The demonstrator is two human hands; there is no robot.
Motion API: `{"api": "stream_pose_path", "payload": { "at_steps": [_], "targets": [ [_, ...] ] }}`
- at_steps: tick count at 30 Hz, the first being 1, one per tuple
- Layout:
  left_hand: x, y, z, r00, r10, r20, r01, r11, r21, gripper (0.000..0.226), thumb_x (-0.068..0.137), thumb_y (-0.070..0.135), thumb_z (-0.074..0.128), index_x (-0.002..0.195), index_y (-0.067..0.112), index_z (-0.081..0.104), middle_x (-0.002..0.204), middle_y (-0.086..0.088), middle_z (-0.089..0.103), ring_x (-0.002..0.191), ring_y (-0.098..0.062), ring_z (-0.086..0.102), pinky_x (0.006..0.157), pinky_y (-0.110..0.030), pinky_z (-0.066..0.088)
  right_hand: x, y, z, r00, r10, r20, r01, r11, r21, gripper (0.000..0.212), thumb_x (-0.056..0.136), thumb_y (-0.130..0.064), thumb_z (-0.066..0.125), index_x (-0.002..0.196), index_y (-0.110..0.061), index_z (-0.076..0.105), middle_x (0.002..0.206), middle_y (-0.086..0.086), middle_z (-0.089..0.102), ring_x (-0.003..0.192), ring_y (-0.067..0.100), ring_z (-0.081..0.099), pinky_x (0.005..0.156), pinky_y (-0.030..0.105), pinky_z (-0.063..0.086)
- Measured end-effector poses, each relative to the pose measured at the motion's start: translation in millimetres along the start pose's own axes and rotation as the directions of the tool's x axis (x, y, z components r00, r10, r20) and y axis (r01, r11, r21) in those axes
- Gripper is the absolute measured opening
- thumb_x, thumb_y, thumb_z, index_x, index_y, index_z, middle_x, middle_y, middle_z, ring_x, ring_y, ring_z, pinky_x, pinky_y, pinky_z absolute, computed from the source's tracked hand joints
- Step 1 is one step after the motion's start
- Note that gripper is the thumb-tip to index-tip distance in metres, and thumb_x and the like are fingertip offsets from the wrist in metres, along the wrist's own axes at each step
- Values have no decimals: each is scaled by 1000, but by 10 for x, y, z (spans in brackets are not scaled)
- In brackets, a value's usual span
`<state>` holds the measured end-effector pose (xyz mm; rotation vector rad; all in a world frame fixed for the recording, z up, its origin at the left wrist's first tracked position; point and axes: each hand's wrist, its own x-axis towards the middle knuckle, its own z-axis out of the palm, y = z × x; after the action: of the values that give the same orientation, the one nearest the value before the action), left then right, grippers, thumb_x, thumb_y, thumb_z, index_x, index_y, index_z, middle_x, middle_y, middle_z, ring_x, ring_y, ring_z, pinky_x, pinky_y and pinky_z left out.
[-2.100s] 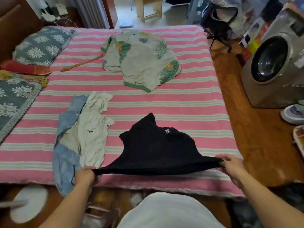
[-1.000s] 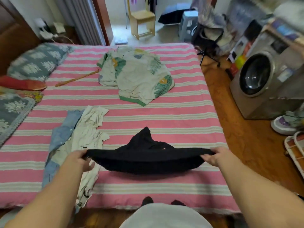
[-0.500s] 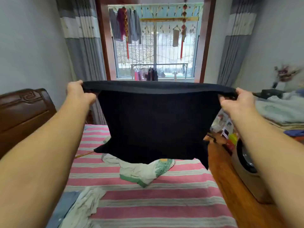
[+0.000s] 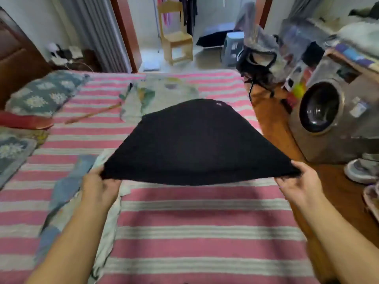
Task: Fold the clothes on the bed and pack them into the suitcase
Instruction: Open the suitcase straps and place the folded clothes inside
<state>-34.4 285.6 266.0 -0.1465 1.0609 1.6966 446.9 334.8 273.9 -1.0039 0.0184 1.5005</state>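
Both hands, left hand and right hand, pinch corners of the limp black cotton garment billowing above the pink-striped bed (light, floppy, best held at its hem corners).

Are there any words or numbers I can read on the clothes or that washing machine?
No text can be read anywhere.
Black shirt: a tiny white tag near its far edge, too small and blurred to read.
Washing machine: stickers on its front, too blurred to read.
Boxes beside the machine: printing is there, but blurred.
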Motion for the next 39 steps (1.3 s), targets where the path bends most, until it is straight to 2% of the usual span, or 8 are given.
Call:
{"api": "stream_pose_path", "payload": {
  "at_steps": [4,12,16,20,28,32,36,39],
  "targets": [
    [599,-1201,-1468,913,-151,-379,197,977,87,30,106,7,36,122,6,61,125,-10,69,111,-24,68,93,-39,58,612,865,-1268,941,99,-324,-169,966,-196,8,93,-12,59,98,-17,63,97,1,77,82,15,76,67,28,61],
    [1266,-2455,-3322,770,-53,-636,457,742,491,17,107,7,42,112,8,59,104,-12,66,87,-26,65,64,-42,61,1400,2119,-3268,785,99,-612,-442,782,-440,12,104,-11,50,102,-8,62,100,8,69,89,20,67,56,30,62],
    [1183,-2425,-3590,833,167,-527,430,403,808,10,95,19,64,90,11,59,93,-16,69,83,-35,70,85,-51,58,1274,2263,-3452,771,-96,-630,-432,648,-627,9,102,-6,56,94,-10,59,95,12,68,82,23,69,57,26,62],
    [900,-2191,-3514,881,253,-400,406,32,914,18,95,18,66,97,1,69,90,-18,69,84,-35,65,79,-42,50,955,2189,-3449,725,-198,-659,-478,544,-689,5,101,-7,57,98,-10,59,101,15,69,84,31,73,63,30,63],
    [608,-2048,-3596,900,205,-385,426,-225,876,25,100,14,62,115,-5,65,113,-28,68,113,-46,60,96,-45,43,536,2262,-3378,641,-179,-747,-619,454,-640,15,101,-6,56,116,-7,59,99,14,67,86,33,72,84,43,60],
    [665,-2117,-3690,906,95,-412,419,-339,842,10,101,15,57,102,7,63,91,-15,66,94,-40,63,84,-43,47,620,2382,-3438,603,-185,-776,-675,401,-620,19,100,-4,57,119,-6,59,109,18,66,95,38,70,88,50,59],
    [897,-2123,-3473,922,40,-385,313,-662,681,22,86,21,57,103,13,45,101,-13,55,95,-35,57,83,-46,48,816,2360,-3343,700,-323,-637,-688,-65,-723,9,94,-9,64,103,-6,65,90,18,65,79,34,64,79,49,59],
    [1315,-2265,-2738,998,19,-55,51,-746,664,30,89,21,60,113,10,46,110,-16,49,104,-39,51,82,-47,46,1271,2145,-2990,832,-374,-411,-509,-218,-833,19,85,-12,68,103,-10,62,104,15,63,83,32,61,78,42,57]
  ]
}}
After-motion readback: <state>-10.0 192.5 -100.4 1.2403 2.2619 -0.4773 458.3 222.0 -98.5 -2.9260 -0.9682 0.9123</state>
